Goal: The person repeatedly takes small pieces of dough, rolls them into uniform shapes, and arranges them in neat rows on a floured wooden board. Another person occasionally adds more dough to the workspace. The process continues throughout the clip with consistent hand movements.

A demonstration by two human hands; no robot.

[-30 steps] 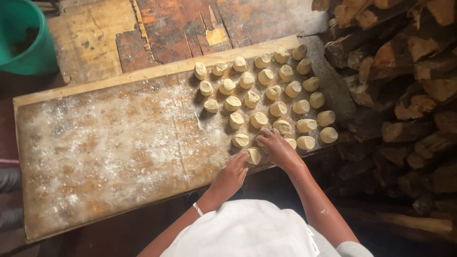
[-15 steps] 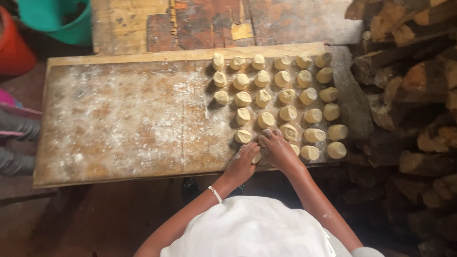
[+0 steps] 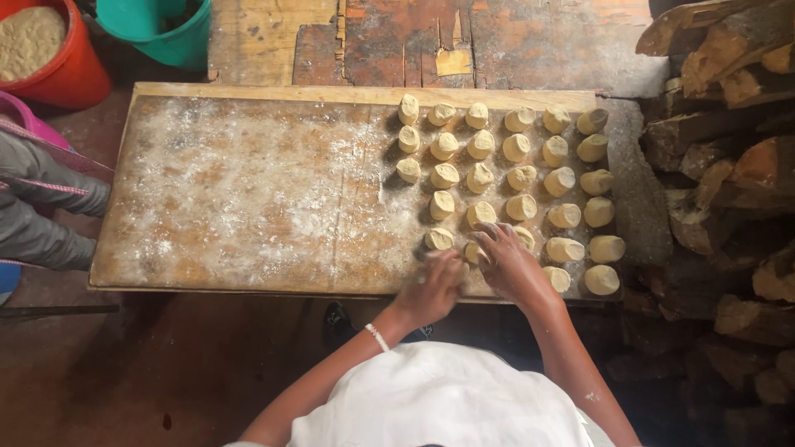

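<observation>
My left hand (image 3: 432,288) shows motion-blurred at the near edge of the floured board (image 3: 240,190), so I cannot tell whether it holds dough. My right hand (image 3: 511,265) covers part of one dough piece (image 3: 474,252) and whatever lies under the palm. The orange bucket (image 3: 58,58) and green bucket (image 3: 161,29) are cut off by the top edge, the firewood stack (image 3: 729,165) by the right edge. A grey sleeve (image 3: 41,207) enters from the left, its owner out of view.
</observation>
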